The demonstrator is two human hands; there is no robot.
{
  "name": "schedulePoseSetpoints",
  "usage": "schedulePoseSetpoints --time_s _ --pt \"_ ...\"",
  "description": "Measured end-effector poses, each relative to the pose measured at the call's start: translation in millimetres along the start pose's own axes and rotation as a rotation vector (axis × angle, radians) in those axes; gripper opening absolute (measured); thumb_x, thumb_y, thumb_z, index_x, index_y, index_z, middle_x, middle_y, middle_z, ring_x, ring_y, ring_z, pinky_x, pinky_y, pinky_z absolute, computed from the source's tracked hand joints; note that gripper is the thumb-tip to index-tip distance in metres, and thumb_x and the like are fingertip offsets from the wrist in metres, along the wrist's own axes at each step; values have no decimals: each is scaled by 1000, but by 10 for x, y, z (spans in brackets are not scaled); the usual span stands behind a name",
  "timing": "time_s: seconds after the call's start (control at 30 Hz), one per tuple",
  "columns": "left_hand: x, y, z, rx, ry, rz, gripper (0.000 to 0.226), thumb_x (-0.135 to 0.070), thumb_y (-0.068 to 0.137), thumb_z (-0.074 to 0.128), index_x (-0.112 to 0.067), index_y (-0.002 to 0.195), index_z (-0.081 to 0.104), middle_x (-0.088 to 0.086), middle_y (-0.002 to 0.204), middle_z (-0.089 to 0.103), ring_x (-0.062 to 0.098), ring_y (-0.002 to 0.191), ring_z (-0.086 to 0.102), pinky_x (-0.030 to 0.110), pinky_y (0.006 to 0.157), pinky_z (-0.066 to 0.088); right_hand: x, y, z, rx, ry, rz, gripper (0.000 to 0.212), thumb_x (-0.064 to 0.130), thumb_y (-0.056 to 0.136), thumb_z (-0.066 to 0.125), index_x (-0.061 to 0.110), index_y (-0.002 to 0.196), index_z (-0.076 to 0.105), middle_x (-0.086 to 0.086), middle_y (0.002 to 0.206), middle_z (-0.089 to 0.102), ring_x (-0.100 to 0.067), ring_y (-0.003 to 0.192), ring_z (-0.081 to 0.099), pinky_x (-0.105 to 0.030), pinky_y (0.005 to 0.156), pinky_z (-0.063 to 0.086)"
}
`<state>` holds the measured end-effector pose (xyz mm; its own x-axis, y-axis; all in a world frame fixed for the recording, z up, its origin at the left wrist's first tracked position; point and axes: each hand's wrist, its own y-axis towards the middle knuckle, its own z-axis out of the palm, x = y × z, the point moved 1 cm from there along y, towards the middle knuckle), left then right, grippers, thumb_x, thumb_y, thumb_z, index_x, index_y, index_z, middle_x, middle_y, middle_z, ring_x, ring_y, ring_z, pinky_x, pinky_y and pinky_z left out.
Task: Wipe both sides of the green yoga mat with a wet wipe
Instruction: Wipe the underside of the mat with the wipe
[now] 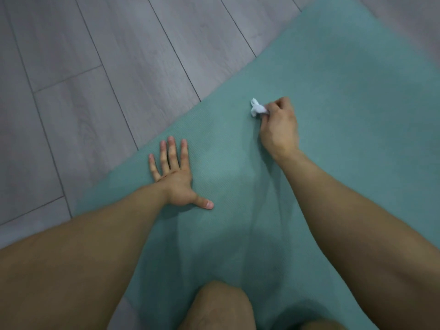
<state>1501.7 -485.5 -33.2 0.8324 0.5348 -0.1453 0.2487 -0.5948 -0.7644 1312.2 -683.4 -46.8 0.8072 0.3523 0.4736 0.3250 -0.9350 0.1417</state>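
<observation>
The green yoga mat lies flat on the floor and runs from the bottom middle up to the top right. My left hand rests flat on the mat near its left edge, fingers straight and spread, thumb out to the right. My right hand is farther up the mat, fingers curled round a small crumpled white wet wipe. The wipe sticks out to the left of my fingers and touches the mat's surface.
Grey wood-plank floor borders the mat on the left and at the top right. My bare knee is on the mat at the bottom middle, between my two forearms.
</observation>
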Motion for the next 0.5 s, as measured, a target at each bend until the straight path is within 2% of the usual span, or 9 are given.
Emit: schedulePoseSetpoints --time_s 0.03,0.1,0.17,0.2,0.23,0.3,0.37,0.4,0.5 --pt "-14 -8 -6 -3 2 -2 188 -92 33 82 -25 144 -53 7 144 -67 28 133 -62 65 116 -28 50 -40 15 13 2 -3 17 7 97 55 -2 96 70 -20 102 56 -41 92 59 -45 77 48" --pt "-40 -35 -34 -26 -2 -20 188 -92 32 83 -24 148 -49 7 148 -63 28 136 -60 66 118 -24 269 -338 65 148 62 -195 14 5 95 58 0 93 71 -18 96 55 -39 88 58 -44 74 47" --pt "-76 -77 -31 -62 -2 -60 188 -89 32 85 -24 154 -42 9 156 -56 28 143 -53 66 122 -18 401 -783 70 409 90 -492 17 7 96 58 6 105 72 -14 99 54 -36 94 56 -43 75 49" --pt "-125 -109 -4 -69 -15 -78 186 -86 34 87 -25 156 -38 9 158 -52 27 146 -49 65 123 -14 344 -858 36 475 65 -612 20 9 97 59 10 112 72 -12 102 53 -34 98 54 -42 76 49" --pt "-205 -153 47 -64 -45 -82 183 -85 36 88 -27 158 -36 10 160 -51 27 148 -47 65 124 -13 227 -760 -21 469 44 -642 19 13 99 61 14 115 72 -10 102 53 -33 99 54 -41 76 48" --pt "-440 -245 229 -39 -104 -83 185 -88 34 85 -27 156 -40 12 156 -55 30 145 -50 66 122 -16 -129 -331 -121 271 9 -435 13 23 99 67 17 102 77 -11 97 54 -34 95 57 -39 75 46" --pt "-724 -259 386 -17 -140 -117 191 -91 30 84 -20 150 -47 19 147 -61 37 138 -56 71 118 -20 -400 21 -235 47 0 -111 10 16 92 68 14 89 77 -15 94 56 -40 91 60 -42 73 48" --pt "-836 -235 433 -16 -163 -149 194 -90 28 84 -16 148 -49 22 143 -63 40 135 -58 73 116 -20 -385 8 -222 32 2 -54 12 12 90 65 10 89 77 -17 96 57 -41 93 59 -44 74 49" --pt "-976 -116 440 8 -212 -250 198 -89 25 86 -11 143 -53 25 137 -66 44 132 -60 75 113 -21 35 -539 -91 164 -13 -285 33 16 92 56 4 119 71 -14 115 60 -37 110 53 -43 93 49"
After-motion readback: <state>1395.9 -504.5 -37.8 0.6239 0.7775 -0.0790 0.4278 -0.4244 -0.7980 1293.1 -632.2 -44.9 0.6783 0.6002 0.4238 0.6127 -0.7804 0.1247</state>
